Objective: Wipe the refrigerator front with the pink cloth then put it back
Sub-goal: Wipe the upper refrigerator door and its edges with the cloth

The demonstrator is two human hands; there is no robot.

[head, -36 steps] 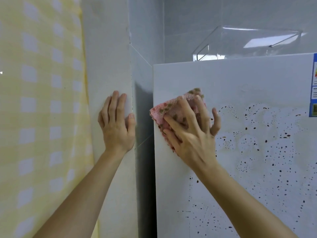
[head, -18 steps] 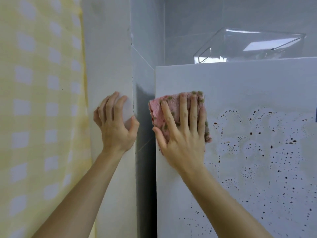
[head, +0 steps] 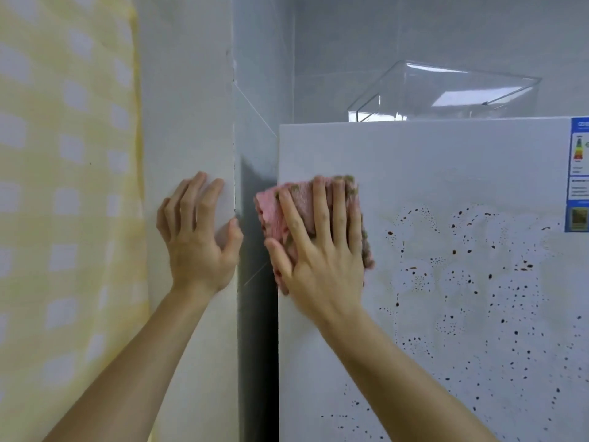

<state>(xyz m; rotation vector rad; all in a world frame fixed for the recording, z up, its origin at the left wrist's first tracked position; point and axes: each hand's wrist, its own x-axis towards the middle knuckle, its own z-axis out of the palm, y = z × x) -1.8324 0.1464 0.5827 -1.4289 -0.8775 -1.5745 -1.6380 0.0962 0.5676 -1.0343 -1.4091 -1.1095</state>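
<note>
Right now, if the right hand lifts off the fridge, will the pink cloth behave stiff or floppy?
Probably floppy: the pink cloth is bunched and folded under the right hand. It looks light, and only straight fingers press it against the refrigerator front, so it would likely drop.

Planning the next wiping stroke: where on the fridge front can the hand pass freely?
Free: the strip of fridge front above the brown spots, left of the blue label. Crowded: the left edge, under the right hand and cloth.
</note>
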